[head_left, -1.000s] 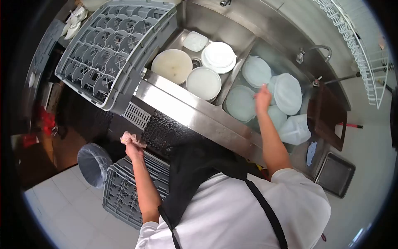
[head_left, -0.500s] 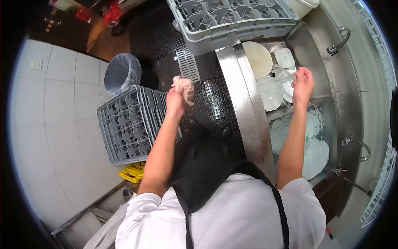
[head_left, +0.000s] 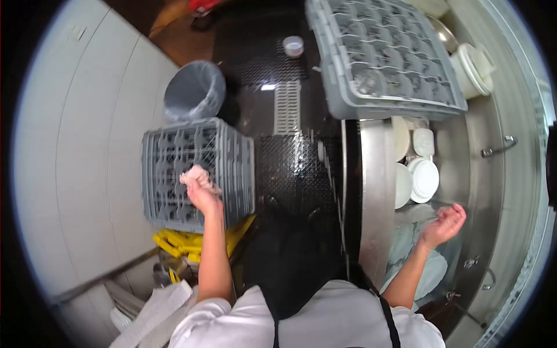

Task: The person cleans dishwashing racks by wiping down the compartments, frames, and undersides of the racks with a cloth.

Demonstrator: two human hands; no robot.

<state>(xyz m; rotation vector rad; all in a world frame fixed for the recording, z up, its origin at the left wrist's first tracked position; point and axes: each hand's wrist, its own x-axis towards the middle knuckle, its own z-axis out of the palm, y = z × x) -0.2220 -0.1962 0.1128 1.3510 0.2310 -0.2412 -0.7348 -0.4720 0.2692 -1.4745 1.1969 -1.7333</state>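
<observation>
My left hand point(head_left: 203, 198) is closed around a crumpled pale pink cloth point(head_left: 198, 176). It is over the side of the stacked grey dishwasher racks point(head_left: 181, 168) on the left. My right hand point(head_left: 443, 227) is above the sink with its fingers curled together; whether anything is in them I cannot make out. Below it, a large white plate point(head_left: 430, 272) lies in the water-filled basin. Farther up the sink are stacked white plates point(head_left: 425, 178), a rectangular white dish point(head_left: 423, 142) and more round plates.
A grey compartment rack point(head_left: 389, 52) spans the far end of the sink, with a clear glass point(head_left: 366, 82) at its near corner. A white bucket point(head_left: 473, 72) stands beside it. At left are a lined bin point(head_left: 194, 91) and yellow objects point(head_left: 180, 242). Taps line the right wall.
The view has turned and shifted. My left hand has carried the cloth left, from over the floor to over the stacked racks. My right hand has moved from beside the plates to above the water.
</observation>
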